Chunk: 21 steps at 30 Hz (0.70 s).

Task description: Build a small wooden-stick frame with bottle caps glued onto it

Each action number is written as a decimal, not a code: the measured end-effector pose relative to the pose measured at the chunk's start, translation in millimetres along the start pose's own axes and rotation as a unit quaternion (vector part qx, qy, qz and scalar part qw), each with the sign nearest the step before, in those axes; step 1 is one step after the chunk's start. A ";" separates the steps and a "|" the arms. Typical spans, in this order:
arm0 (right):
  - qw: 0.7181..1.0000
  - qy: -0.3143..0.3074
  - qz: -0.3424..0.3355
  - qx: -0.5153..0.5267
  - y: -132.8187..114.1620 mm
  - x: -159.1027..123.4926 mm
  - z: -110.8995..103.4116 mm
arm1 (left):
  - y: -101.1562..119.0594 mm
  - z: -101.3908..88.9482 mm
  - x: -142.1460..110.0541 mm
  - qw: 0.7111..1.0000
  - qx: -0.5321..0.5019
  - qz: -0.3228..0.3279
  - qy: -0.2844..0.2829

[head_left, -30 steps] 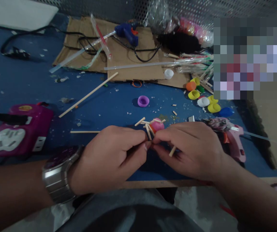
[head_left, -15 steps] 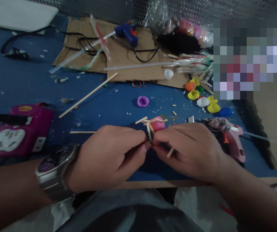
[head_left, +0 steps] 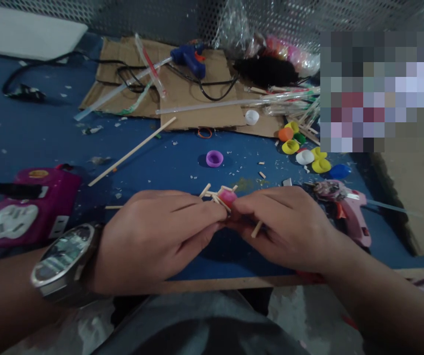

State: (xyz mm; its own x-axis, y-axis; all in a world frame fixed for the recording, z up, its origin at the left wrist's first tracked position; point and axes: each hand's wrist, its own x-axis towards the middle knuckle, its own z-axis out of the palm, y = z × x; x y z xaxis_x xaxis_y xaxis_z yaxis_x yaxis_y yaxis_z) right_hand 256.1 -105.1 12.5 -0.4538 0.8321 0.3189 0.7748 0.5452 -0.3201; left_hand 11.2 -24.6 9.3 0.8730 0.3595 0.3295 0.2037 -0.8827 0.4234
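Between my hands is a small model of short wooden sticks [head_left: 205, 190] with a pink bottle cap [head_left: 228, 197] among them. My left hand [head_left: 160, 231] is closed, thumb and index finger pinching the model's near side; a metal watch [head_left: 65, 259] is on that wrist. Closed as well, my right hand [head_left: 289, 227] meets it from the other side, fingertips almost touching the left ones. A short piece of stick [head_left: 257, 229] pokes out between the right fingers. My fingers hide the exact gripping point.
A purple cap [head_left: 214, 159] lies beyond my hands. To the right are yellow caps [head_left: 321, 165] and a pink glue gun [head_left: 356, 212]. A blue glue gun [head_left: 189, 59] rests on cardboard [head_left: 200, 116]. At left are a long stick [head_left: 132, 152] and a magenta power socket [head_left: 63, 197].
Both hands stay pinched together while the model has turned and shifted slightly left, its sticks now pointing differently. My left wrist has rolled, showing more of the watch face. The view has shifted slightly.
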 end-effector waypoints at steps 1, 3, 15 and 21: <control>1.000 0.001 0.001 0.002 0.2 -0.2 0.2 | -0.4 -0.6 -0.1 1.000 0.003 0.005 0.003; 1.000 -0.002 0.003 0.005 0.5 -0.6 0.5 | -0.8 -1.7 -0.7 1.000 0.003 0.012 0.013; 0.999 0.039 -0.017 -0.005 0.5 -2.7 3.3 | 0.8 -3.2 2.0 1.000 0.008 0.018 0.023; 0.997 0.067 -0.035 0.013 -0.5 -2.3 -0.8 | 1.7 0.5 -1.0 0.996 0.001 -0.001 0.091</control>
State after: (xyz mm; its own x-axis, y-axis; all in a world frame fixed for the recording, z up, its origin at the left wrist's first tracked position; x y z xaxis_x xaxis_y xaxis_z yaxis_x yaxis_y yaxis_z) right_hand 257.1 -107.4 12.6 -0.4418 0.7714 0.4579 0.7307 0.6056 -0.3152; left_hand 10.9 -26.6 9.3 0.7775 0.4104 0.4765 0.2061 -0.8822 0.4234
